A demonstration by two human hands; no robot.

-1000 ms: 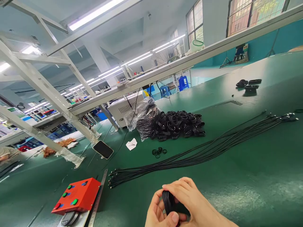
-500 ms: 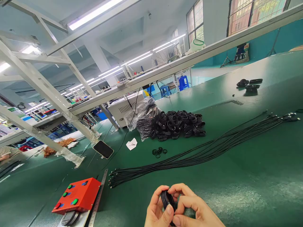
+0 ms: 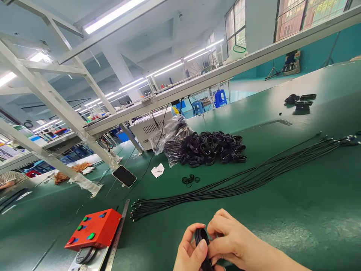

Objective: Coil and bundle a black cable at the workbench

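Note:
My left hand (image 3: 190, 250) and my right hand (image 3: 234, 237) meet low in the view, both closed on a small coil of black cable (image 3: 200, 237). Fingers hide much of the coil. Beyond them, a long bundle of black cables (image 3: 234, 184) lies across the green bench mat (image 3: 284, 222). Farther back sits a heap of coiled black cables (image 3: 211, 148), with several small black rings (image 3: 189, 180) just in front of it. A red box with green buttons (image 3: 93, 229) is to the left of my hands.
A steel ruler (image 3: 117, 237) and a digital gauge (image 3: 84, 255) lie by the red box. A phone (image 3: 124, 176), a white machine (image 3: 149, 128) and a plastic bag (image 3: 173, 139) stand farther back. A co-worker's arm (image 3: 9, 180) shows at the far left.
My right hand has shifted to the right and lies flatter over the coil. My fingers have changed position on it. The whole view has tilted slightly.

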